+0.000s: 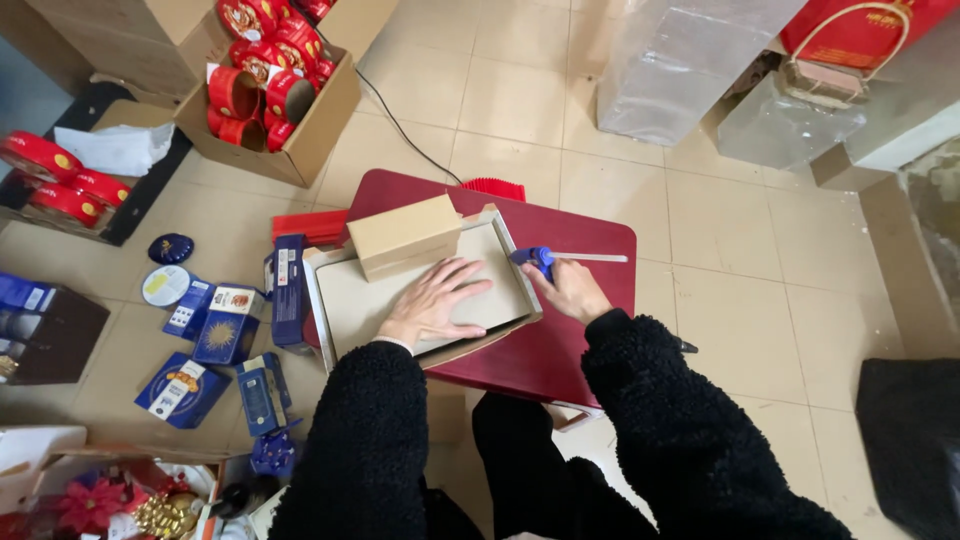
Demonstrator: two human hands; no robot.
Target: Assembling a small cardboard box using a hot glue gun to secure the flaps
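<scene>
A shallow beige cardboard tray (335, 320) lies on a small dark red table (580, 240). My left hand (432, 300) rests flat inside the tray, fingers spread. A small tan cardboard box (404, 236) stands at the tray's far edge, just beyond my fingertips. My right hand (568, 290) grips a blue glue gun (540, 260) with a pale glue stick pointing right, its nozzle at the tray's right rim.
Blue gift boxes (225, 335) lie scattered on the tiled floor at left. An open carton of red tins (265, 85) stands at the back left. A black cable (395, 120) runs over the floor. Wrapped packages (690, 65) sit at the back right.
</scene>
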